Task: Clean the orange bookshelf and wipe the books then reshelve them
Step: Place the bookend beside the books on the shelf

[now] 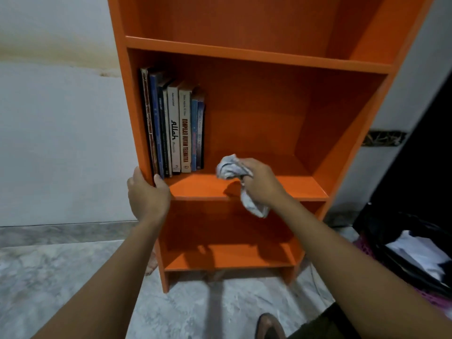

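The right hand (261, 184) clenched a soft, crumpled grey-white rag (232, 168) over the tall orange wooden bookshelf (247, 187); the left hand (146, 194) gripped its left upright beside stiff upright paperback books (175, 128), probably light.

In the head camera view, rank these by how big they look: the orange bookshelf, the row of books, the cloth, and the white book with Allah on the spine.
1. orange bookshelf
2. row of books
3. white book and cloth: look about alike, and the cloth is bunched in the right hand, so unranked.
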